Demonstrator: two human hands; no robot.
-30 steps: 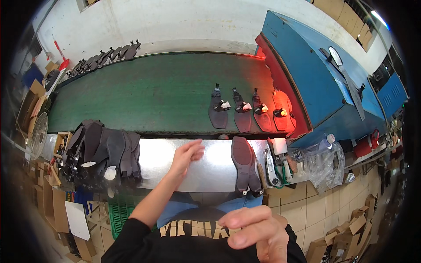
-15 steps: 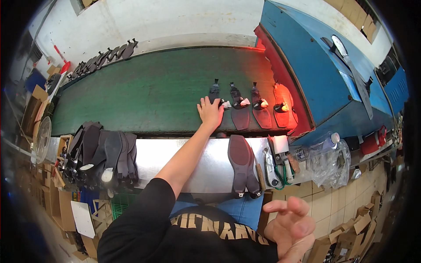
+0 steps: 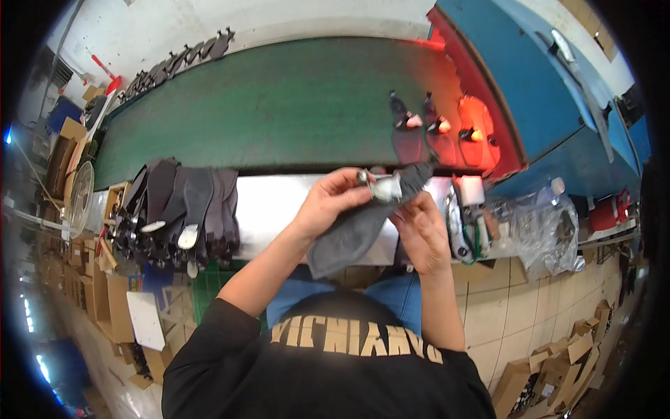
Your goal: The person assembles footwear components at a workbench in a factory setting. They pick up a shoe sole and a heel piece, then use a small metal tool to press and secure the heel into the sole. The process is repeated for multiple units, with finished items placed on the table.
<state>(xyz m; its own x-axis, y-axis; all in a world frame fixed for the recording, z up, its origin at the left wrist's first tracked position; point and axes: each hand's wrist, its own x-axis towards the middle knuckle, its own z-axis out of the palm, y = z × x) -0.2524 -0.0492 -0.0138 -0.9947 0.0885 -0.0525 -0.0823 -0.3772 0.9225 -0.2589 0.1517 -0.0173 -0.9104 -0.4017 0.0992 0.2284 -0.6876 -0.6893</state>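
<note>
A dark grey sandal piece [image 3: 347,239], with a sole-shaped base and a strap bearing a whitish part, is tilted in the air above the metal ledge. My left hand [image 3: 336,201] pinches its strap near the whitish part. On the other side, my right hand [image 3: 424,230] has its fingers against the narrow end; some fingertips are hidden behind the piece. Beyond my hands, similar sandal pieces [image 3: 407,143] lie on the green conveyor belt [image 3: 258,105], the rightmost lit red. The pair of soles on the ledge is mostly hidden by my hands and the held piece.
Grey soles [image 3: 199,195] are heaped at the ledge's [image 3: 269,209] left. To the right lie cutters with green handles [image 3: 483,234] and a clear plastic bag [image 3: 544,237]. A blue machine [image 3: 530,84] with a red curtain stands over the belt's right end. More pieces [image 3: 174,64] line the far edge.
My left hand has lifted the leftmost sandal piece off the belt and brought it back over the ledge. My right hand has come up from the lower right to it. The view has shifted.
</note>
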